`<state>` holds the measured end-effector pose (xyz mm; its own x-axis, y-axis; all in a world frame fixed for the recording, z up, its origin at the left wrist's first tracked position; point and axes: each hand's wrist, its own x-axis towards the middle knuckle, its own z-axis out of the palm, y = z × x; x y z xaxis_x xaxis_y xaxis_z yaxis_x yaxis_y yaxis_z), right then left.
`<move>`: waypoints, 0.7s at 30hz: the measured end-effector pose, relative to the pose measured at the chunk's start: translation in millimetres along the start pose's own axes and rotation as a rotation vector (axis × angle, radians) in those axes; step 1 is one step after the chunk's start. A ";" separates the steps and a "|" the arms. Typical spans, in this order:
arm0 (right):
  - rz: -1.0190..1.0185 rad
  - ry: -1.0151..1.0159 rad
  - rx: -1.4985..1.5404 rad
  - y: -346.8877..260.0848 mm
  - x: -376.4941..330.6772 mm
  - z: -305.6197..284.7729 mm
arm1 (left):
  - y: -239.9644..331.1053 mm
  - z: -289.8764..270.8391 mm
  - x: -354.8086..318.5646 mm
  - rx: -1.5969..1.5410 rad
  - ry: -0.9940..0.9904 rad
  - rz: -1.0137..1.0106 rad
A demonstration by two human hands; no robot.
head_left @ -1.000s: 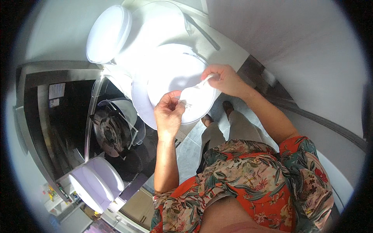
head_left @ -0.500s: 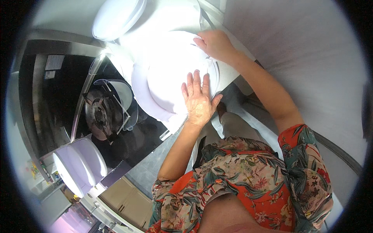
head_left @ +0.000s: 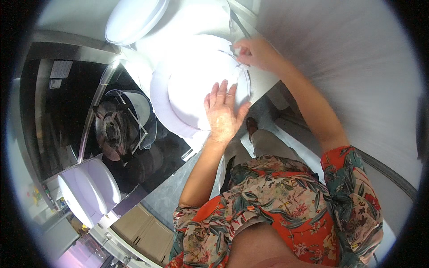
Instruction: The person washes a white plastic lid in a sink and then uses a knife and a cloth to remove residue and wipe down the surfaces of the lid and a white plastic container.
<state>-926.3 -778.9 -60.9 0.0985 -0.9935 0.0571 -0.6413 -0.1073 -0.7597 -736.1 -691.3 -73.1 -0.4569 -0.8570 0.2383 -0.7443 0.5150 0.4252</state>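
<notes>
A round white tray-like piece (head_left: pixel 161 106) with a raised pale-lilac rim lies on a white counter, its middle washed out by glare. My left hand (head_left: pixel 222 117) rests flat on its near side, fingers stretched and slightly apart. Just off the right rim is my right hand (head_left: pixel 260 54), its fingers curled and a bit blurred. Something small and white shows at those fingertips, too bright to name. A crumpled whitish bit (head_left: pixel 241 67) sits on the rim below them.
A black gas hob (head_left: pixel 154 167) with a burner (head_left: pixel 111 130) is at the left. A clear-and-white curved piece (head_left: pixel 142 111) lies beside the burner. White tiered trays (head_left: pixel 91 190) stand at the hob's near left corner; another white round piece (head_left: pixel 136 21) is at the back. A grey wall (head_left: pixel 339 53) bounds the right.
My right hand has come away from the tray's rim, slightly right and down. My left hand stays flat on the piece, shifted a little left.
</notes>
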 end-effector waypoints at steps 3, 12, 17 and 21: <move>-0.017 -0.094 -0.099 4.6 -12.9 -1.4 | -6.2 2.2 6.8 -0.099 0.143 -0.014; 0.102 0.167 0.170 15.9 -24.2 -8.8 | -19.9 -3.0 5.1 -0.508 0.152 -0.446; 0.175 0.203 0.200 17.7 -25.2 -14.8 | -16.1 -10.0 5.7 -1.254 0.174 -0.604; 0.090 0.383 -0.176 15.0 5.9 -8.1 | -18.2 -10.7 9.4 -1.287 0.082 -0.639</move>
<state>-941.5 -786.7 -66.7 -0.2325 -0.9380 0.2572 -0.7577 0.0089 -0.6525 -721.7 -708.9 -69.3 -0.1576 -0.9523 -0.2613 0.1620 -0.2860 0.9444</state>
